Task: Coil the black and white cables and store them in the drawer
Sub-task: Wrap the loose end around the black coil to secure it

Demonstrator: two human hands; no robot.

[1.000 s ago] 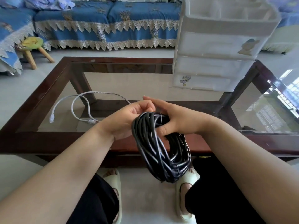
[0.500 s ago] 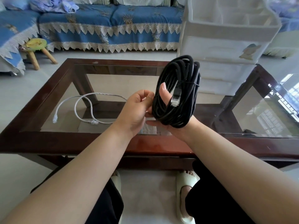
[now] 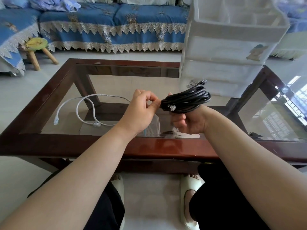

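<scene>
Our right hand point(image 3: 187, 121) grips the coiled black cable point(image 3: 186, 99) above the glass table point(image 3: 166, 146), in front of the white drawer unit point(image 3: 229, 47). Our left hand point(image 3: 141, 112) pinches the coil's left end. The white cable point(image 3: 84, 110) lies loose on the glass, left of both hands.

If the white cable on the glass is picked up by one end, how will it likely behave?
The white cable lies in loose curves, so it probably droops limply and trails. It looks thin, likely light. Its loop may unwind when lifted, and on the glass table it likely slides easily.
</scene>
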